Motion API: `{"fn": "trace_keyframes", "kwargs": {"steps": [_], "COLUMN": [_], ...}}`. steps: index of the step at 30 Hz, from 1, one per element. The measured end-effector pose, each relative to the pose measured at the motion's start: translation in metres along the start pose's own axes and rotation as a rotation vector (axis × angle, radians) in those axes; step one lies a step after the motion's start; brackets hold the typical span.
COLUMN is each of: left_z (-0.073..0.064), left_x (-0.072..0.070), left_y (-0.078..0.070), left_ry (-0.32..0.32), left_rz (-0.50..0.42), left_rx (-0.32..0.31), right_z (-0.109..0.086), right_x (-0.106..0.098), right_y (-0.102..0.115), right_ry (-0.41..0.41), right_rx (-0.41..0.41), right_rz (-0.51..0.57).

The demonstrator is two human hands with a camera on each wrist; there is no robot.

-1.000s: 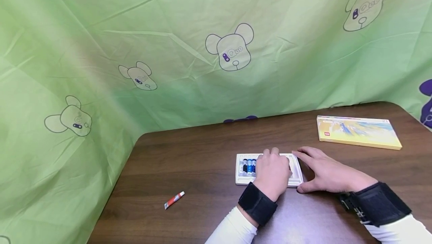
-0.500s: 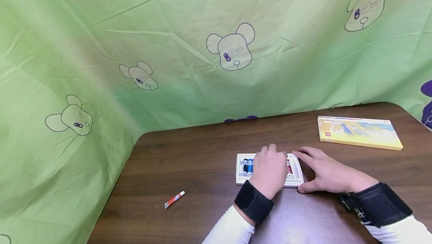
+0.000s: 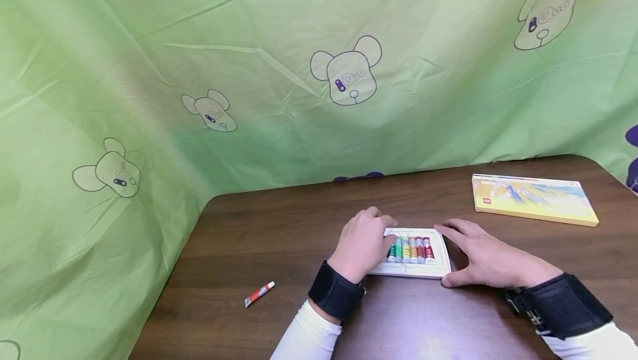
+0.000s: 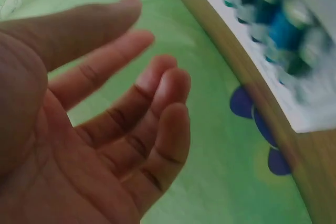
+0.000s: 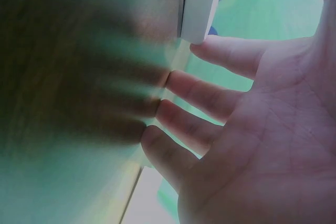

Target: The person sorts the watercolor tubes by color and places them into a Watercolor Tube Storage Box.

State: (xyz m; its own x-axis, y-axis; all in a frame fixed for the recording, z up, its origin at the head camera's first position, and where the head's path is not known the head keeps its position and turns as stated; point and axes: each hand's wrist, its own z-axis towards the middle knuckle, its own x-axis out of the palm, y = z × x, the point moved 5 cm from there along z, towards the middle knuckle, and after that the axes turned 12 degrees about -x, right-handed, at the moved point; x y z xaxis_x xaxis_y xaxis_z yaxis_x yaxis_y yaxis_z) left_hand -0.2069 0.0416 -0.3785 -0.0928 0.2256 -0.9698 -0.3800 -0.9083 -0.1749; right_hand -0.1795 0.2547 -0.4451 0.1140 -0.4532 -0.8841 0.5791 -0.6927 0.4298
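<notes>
A white plastic tray [image 3: 411, 272] of paint tubes [image 3: 406, 250] lies on the table in the head view, its right-hand tubes running from green through yellow to dark red. My left hand [image 3: 360, 245] is over its left end and hides the tubes there. In the left wrist view that hand's fingers [image 4: 170, 129] are loosely bent with nothing in them, apart from the blurred blue and green tubes [image 4: 286, 30]. My right hand [image 3: 490, 260] spans the tray's right end, thumb and index at its corners. The right wrist view shows straight fingers, other fingertips on the tabletop.
A lone red-and-silver paint tube [image 3: 259, 294] with a white cap lies on the left of the table [image 3: 214, 260]. A flat yellow box [image 3: 535, 199] with a painted cover is at the back right. Green patterned cloth [image 3: 279, 99] hangs behind and at the left.
My left hand has moved left along the tray, uncovering the green, yellow and red tubes and covering the blue and black ones. My right hand has kept its place at the right end.
</notes>
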Motion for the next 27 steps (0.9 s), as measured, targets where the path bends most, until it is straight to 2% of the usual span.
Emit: {"fn": "trace_keyframes", "kwargs": {"steps": [4, 10, 18, 27], "left_z": [-0.006, -0.015, -0.033, -0.063], "left_x": [-0.001, -0.003, -0.005, -0.011], "left_y": [0.016, 0.050, 0.100, 0.164], "left_ry": [0.015, 0.022, 0.055, 0.165], "left_rz": [0.015, 0.015, 0.010, -0.061], "left_rx": [0.033, -0.003, 0.008, -0.082], "right_z": [0.001, 0.000, 0.000, 0.000], "right_x": [0.000, 0.000, 0.001, 0.001], "right_y": [0.000, 0.001, 0.000, 0.000], "right_ry": [0.001, 0.004, 0.006, 0.007], "right_rx": [-0.001, 0.000, 0.001, 0.003], "right_rz": [-0.001, 0.004, 0.003, 0.007]}}
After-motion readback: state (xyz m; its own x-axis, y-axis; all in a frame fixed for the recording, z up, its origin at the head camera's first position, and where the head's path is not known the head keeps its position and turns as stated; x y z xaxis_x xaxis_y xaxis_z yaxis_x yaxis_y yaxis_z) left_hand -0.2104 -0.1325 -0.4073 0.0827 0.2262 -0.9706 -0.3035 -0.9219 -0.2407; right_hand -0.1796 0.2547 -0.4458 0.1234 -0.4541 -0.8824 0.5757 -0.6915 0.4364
